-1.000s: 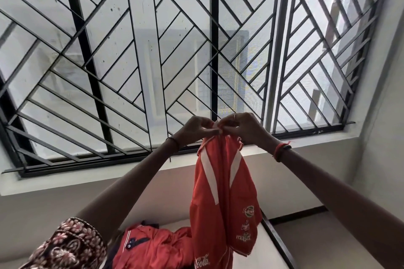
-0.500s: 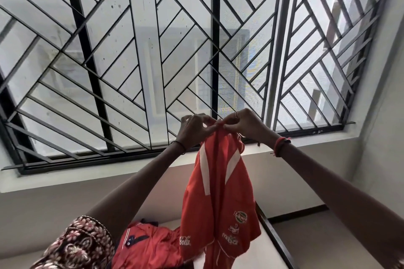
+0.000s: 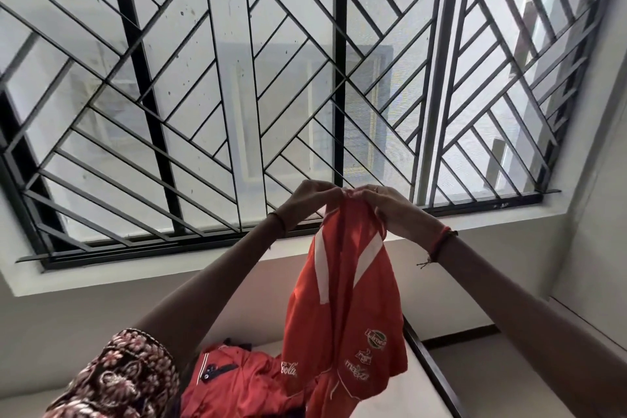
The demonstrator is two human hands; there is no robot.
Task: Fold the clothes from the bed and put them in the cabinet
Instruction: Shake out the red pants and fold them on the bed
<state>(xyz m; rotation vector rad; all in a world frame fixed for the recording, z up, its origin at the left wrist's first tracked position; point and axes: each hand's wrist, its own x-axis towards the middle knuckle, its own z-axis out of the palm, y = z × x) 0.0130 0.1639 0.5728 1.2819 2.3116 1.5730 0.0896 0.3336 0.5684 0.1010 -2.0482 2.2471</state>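
A red shirt (image 3: 342, 312) with white stripes and printed logos hangs in the air in front of the window. My left hand (image 3: 307, 202) and my right hand (image 3: 386, 202) pinch its top edge close together, fingers almost touching. Below it, another red garment (image 3: 237, 380) with a dark-trimmed collar lies crumpled on the white bed (image 3: 400, 397). The cabinet is out of view.
A large window with a black diagonal metal grille (image 3: 271, 95) fills the upper view above a white sill (image 3: 169, 268). The bed has a dark frame edge (image 3: 431, 370) on its right. A plain wall (image 3: 597, 214) stands at the right.
Both hands stay pinched together at the shirt's top and have lifted slightly. The hanging shirt has swung and turned, its logos shifting across the lower cloth.
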